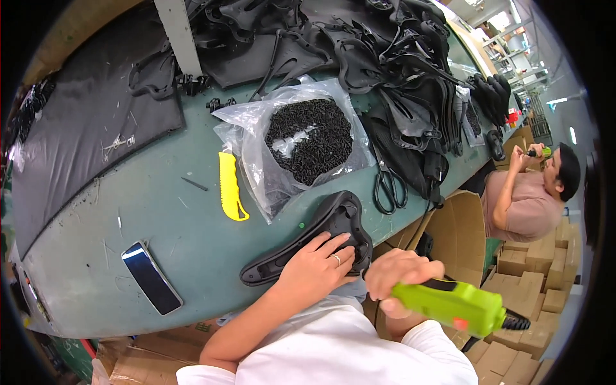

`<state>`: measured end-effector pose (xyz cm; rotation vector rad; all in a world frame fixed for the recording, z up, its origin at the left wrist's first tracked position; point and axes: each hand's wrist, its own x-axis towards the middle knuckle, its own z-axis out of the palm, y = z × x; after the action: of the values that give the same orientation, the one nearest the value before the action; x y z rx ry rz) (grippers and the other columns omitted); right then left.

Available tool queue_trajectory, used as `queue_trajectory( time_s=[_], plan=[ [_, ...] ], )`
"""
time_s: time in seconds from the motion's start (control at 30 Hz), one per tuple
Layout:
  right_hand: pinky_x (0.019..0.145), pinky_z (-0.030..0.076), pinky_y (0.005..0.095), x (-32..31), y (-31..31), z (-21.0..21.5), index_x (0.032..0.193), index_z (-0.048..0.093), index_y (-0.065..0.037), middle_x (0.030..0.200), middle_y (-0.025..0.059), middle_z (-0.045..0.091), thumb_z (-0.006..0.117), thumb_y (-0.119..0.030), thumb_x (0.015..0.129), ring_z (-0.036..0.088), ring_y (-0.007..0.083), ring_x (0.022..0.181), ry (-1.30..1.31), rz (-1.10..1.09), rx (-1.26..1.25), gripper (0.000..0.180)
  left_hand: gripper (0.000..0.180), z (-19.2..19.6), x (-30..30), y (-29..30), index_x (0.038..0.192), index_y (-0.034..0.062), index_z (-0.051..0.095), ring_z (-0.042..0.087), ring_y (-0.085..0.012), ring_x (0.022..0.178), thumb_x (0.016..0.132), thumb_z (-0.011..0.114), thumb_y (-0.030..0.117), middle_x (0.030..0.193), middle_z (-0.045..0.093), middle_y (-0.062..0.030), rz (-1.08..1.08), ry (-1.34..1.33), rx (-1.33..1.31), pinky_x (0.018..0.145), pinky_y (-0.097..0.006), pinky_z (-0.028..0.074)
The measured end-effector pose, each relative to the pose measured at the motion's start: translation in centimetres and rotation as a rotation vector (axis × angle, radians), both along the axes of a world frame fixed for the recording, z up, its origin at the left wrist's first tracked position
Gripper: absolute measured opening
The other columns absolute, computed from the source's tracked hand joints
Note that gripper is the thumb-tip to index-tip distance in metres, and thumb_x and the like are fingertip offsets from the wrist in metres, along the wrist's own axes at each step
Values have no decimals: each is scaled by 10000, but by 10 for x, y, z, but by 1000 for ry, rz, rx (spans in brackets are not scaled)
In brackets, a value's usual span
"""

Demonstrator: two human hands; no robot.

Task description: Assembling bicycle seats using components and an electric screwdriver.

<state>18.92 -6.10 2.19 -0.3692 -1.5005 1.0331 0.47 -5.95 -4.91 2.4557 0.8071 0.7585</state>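
Observation:
A black bicycle saddle (285,258) lies with its hollow side up at the table's near edge. My left hand (319,264) rests on its wider end, fingers spread, with a ring on one of them. To the right of the saddle, my right hand (403,274) is wrapped around a bright green electric screwdriver (452,303). The tool is held nearly level, its cord end pointing right; its tip is hidden near my fingers. Just beyond the saddle sits an open clear plastic bag (250,176) with many small black pieces (316,151), apparently screws.
A yellow-handled cutter (230,187) and a phone (153,277) lie on the green table (199,237). Black scissors (389,190) are right of the bag. Black saddle-shaped parts (410,96) pile up behind. A co-worker (526,199) works at the right, beside cardboard boxes (532,282).

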Motion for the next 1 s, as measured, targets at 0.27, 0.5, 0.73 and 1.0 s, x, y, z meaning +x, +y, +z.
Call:
queue_trajectory(
  time_s=[0.27, 0.5, 0.73, 1.0],
  plan=[
    [469, 547, 375, 3, -2, -3, 1185, 456, -39, 667, 84, 626, 803, 42, 831, 590, 223, 474, 16, -39, -13, 503, 386, 1, -1, 2, 1083, 61, 778, 605, -241, 1322, 864, 777, 378, 1230, 724, -23, 9, 12, 9, 1101, -466, 491],
    [486, 551, 370, 4, -3, -5, 1181, 496, -38, 674, 80, 636, 793, 66, 807, 601, 223, 484, -3, 4, -29, 489, 374, 4, 0, 1, 1085, 68, 777, 602, -242, 1337, 845, 780, 354, 1241, 726, -25, 14, 22, 22, 1097, -471, 496],
    [520, 518, 356, 4, 0, 18, 1268, 555, -19, 688, 92, 643, 840, 66, 788, 633, 234, 542, -9, 144, -127, 565, 330, 10, -9, 5, 1114, 85, 766, 621, -239, 1325, 873, 773, 310, 1269, 730, -15, -79, -17, -110, 1106, -482, 486],
    [510, 510, 346, 26, -4, 24, 1206, 434, -90, 723, 89, 623, 819, 90, 799, 594, 207, 526, 213, -160, -68, 589, 355, 43, -6, 22, 1091, 81, 773, 686, -290, 1137, 824, 843, 305, 1179, 739, -79, -110, -74, -130, 989, -444, 543]
  ],
)
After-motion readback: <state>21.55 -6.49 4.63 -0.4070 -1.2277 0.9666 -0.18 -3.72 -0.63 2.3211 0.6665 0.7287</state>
